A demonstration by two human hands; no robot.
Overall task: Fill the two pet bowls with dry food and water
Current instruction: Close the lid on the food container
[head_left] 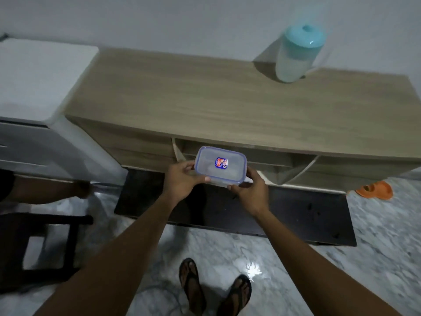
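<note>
Both hands grip the lidded container (pixel 220 165) in front of the cabinet (pixel 227 106): your left hand (pixel 182 181) on its near-left short end, your right hand (pixel 249 190) at its near-right corner. Its long axis runs left-right. The water jug (pixel 296 55) stands on the cabinet top, far right, nearer your right hand. No bowls visible.

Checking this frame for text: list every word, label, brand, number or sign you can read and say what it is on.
Sticker on the lid of the plastic container, held in both hands: red, blue and white label, print too small and blurred to read.
Jug on the wooden cabinet: no text visible.
Nothing else in view carries readable text.
</note>
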